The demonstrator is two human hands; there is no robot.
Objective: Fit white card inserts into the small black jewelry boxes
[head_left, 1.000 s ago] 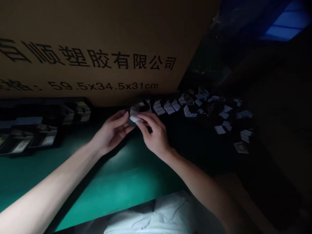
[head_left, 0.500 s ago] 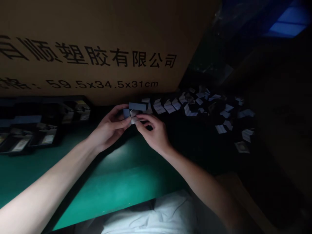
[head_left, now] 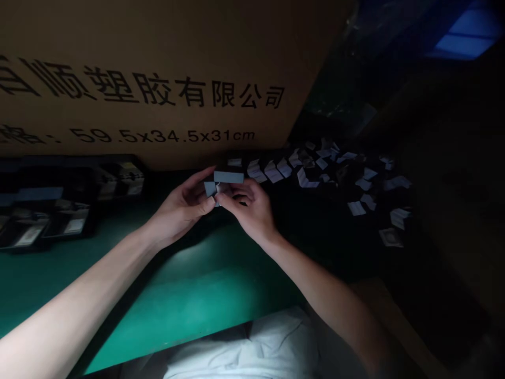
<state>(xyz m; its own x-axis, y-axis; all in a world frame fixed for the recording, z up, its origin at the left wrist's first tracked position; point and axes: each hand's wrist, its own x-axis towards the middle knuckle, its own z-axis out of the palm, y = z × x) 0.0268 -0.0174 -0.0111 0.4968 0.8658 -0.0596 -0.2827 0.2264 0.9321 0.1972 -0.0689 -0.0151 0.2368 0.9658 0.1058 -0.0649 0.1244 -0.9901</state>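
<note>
As I'm working over the green bench mat (head_left: 189,300), my left hand (head_left: 179,208) and right hand (head_left: 250,209) are both grasping a small grey-blue folded card (head_left: 228,177), pinching it between thumbs and fingers, with white paper showing beneath it. It's sitting between my hands, near a cardboard carton (head_left: 138,89) printed with Chinese text. White paper slips (head_left: 315,176) are lying scattered to my right, a black tray (head_left: 71,160) to my left.

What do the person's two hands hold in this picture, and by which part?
A small grey-blue folded piece: the left hand grips its left end, the right hand its lower middle.
</note>
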